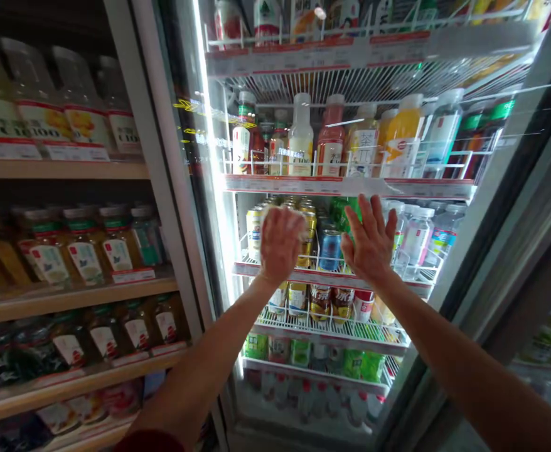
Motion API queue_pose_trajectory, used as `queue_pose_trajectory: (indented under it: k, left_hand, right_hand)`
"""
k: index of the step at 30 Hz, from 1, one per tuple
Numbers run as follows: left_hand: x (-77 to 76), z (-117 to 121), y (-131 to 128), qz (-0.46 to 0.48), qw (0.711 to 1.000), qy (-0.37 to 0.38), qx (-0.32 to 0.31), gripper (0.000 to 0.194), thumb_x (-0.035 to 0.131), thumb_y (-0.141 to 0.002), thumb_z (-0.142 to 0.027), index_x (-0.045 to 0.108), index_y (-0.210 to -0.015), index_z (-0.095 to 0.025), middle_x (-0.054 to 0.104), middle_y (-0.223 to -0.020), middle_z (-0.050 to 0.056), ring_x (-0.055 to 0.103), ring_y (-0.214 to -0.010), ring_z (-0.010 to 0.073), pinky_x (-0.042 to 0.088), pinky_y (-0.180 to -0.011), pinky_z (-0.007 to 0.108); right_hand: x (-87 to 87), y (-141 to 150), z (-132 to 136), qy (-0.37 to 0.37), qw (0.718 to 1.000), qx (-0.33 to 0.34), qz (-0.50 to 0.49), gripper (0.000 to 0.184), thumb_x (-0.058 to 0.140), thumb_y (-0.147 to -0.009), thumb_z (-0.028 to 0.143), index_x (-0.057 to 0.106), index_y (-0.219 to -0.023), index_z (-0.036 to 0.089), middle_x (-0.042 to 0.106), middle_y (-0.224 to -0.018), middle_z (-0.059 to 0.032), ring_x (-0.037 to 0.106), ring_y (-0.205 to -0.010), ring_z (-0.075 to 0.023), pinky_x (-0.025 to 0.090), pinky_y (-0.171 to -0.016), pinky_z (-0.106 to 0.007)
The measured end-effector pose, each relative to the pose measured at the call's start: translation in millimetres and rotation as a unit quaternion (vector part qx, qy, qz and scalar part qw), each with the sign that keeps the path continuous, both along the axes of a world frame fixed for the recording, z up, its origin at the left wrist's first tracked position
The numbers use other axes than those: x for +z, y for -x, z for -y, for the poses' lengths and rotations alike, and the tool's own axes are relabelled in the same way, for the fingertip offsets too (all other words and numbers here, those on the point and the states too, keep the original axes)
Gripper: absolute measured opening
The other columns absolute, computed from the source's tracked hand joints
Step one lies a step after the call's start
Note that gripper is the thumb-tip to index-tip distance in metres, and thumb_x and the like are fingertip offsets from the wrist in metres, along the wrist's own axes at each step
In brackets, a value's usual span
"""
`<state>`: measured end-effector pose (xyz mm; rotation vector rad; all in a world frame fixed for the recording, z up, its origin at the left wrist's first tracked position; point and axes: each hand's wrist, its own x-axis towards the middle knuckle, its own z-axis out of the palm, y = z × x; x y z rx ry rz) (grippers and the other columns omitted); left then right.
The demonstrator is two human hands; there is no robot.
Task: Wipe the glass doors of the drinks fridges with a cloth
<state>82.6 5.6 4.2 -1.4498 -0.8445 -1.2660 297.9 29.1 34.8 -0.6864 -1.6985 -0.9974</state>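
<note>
My left hand [279,245] is raised in front of the lit drinks fridge, at the glass door [275,188]. It presses a crumpled white cloth [300,223], mostly hidden under the palm and blurred, so it could be a paper wipe. To the right, my right hand [372,242] lies open with its fingers spread, seemingly flat on the same glass. Behind the hands, inside the fridge, stand gold cans [307,232], a blue can [329,250] and clear bottles [417,235].
More wire shelves hold bottled drinks [329,141] above and cans [320,301] below. A bright light strip [209,125] runs down the fridge's left side. Wooden shelves [68,292] with juice bottles stand left. A metal door frame [496,251] rises on the right.
</note>
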Motion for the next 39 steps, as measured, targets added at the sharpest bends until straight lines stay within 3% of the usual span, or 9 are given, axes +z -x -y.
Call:
queue_pose_trajectory:
  k: [3,8,12,15,19,25,30,36,39]
  left_hand:
    - [-21.7,3.6,7.1,-0.114,0.993,0.031,0.002,0.047,0.045,-0.083,-0.022,0.04,-0.13,-0.027,0.038,-0.14,0.003,0.026,-0.134,0.0215,0.03,-0.108,0.042]
    - [-39.0,13.2,32.0,0.139,0.989,-0.038,0.03,0.051,0.037,-0.085,-0.015,0.029,-0.136,-0.015,0.01,-0.149,0.015,0.008,-0.138,0.0297,0.02,-0.108,0.056]
    - [-62.5,14.4,2.7,-0.025,0.999,0.021,0.018,0.045,0.043,-0.084,-0.024,0.041,-0.129,-0.031,0.039,-0.139,0.0,0.03,-0.132,0.0185,0.035,-0.106,0.038]
    - [-69.5,10.4,-1.9,-0.093,0.994,0.061,0.016,0.046,0.047,-0.082,-0.023,0.044,-0.127,-0.028,0.043,-0.137,0.004,0.028,-0.133,0.0219,0.036,-0.104,0.041]
    - [-57.4,3.9,3.2,0.107,0.994,0.001,0.012,0.049,0.041,-0.083,-0.018,0.039,-0.132,-0.021,0.023,-0.147,0.011,0.017,-0.136,0.0292,0.028,-0.106,0.055]
    - [-25.8,4.9,-5.4,-0.103,0.994,0.037,-0.003,0.045,0.047,-0.084,-0.024,0.042,-0.127,-0.032,0.047,-0.133,0.0,0.031,-0.132,0.019,0.033,-0.108,0.04]
    - [5.6,0.2,12.8,0.134,0.988,-0.072,0.015,0.048,0.033,-0.089,-0.017,0.026,-0.137,-0.019,0.014,-0.15,0.007,0.006,-0.138,0.0253,0.014,-0.112,0.053]
    - [9.6,2.9,-7.3,-0.174,0.983,0.042,0.038,0.05,0.045,-0.084,-0.022,0.036,-0.132,-0.027,0.038,-0.14,0.003,0.021,-0.136,0.0202,0.029,-0.11,0.042]
    - [29.2,2.6,-5.1,0.035,0.997,-0.019,0.062,0.05,0.039,-0.085,-0.019,0.034,-0.134,-0.023,0.034,-0.142,0.007,0.018,-0.137,0.0215,0.026,-0.11,0.046]
  right_hand:
    - [-2.7,-2.6,-0.1,0.003,1.0,0.007,0.009,0.063,0.044,-0.083,0.028,0.019,-0.141,0.029,0.023,-0.149,-0.0031,0.019,-0.137,-0.026,0.014,-0.109,-0.052]
    - [-7.7,-3.9,0.0,0.003,1.0,0.013,0.015,0.064,0.045,-0.083,0.029,0.018,-0.141,0.029,0.024,-0.148,-0.0038,0.021,-0.136,-0.0267,0.014,-0.109,-0.053]
    - [-8.8,-3.8,-1.4,-0.012,1.0,0.018,0.006,0.063,0.046,-0.082,0.028,0.021,-0.14,0.029,0.029,-0.146,-0.0039,0.023,-0.136,-0.0261,0.015,-0.109,-0.053]
    - [-9.2,-5.4,-2.5,-0.009,1.0,0.025,0.007,0.062,0.045,-0.082,0.028,0.023,-0.14,0.031,0.031,-0.145,-0.0035,0.025,-0.135,-0.0265,0.017,-0.108,-0.054]
    - [-9.9,-7.1,-1.8,0.003,0.999,0.03,0.013,0.06,0.044,-0.082,0.027,0.025,-0.139,0.031,0.033,-0.145,-0.0038,0.026,-0.135,-0.0265,0.017,-0.108,-0.054]
    - [-9.4,-8.8,-0.4,0.001,0.999,0.041,0.015,0.061,0.045,-0.082,0.026,0.025,-0.139,0.031,0.033,-0.145,-0.0028,0.024,-0.135,-0.0258,0.015,-0.109,-0.053]
    - [-9.0,-10.9,-0.6,-0.002,0.998,0.053,0.022,0.058,0.045,-0.082,0.026,0.028,-0.138,0.029,0.035,-0.143,-0.004,0.024,-0.135,-0.0249,0.016,-0.109,-0.053]
    - [-9.1,-13.3,-0.8,-0.006,0.998,0.059,0.028,0.054,0.045,-0.082,0.027,0.034,-0.135,0.03,0.037,-0.142,-0.0042,0.024,-0.135,-0.0249,0.017,-0.108,-0.053]
    - [-6.4,-19.3,-0.3,0.002,0.996,0.068,0.048,0.055,0.044,-0.083,0.027,0.03,-0.137,0.03,0.037,-0.142,-0.0047,0.025,-0.135,-0.0244,0.017,-0.108,-0.052]
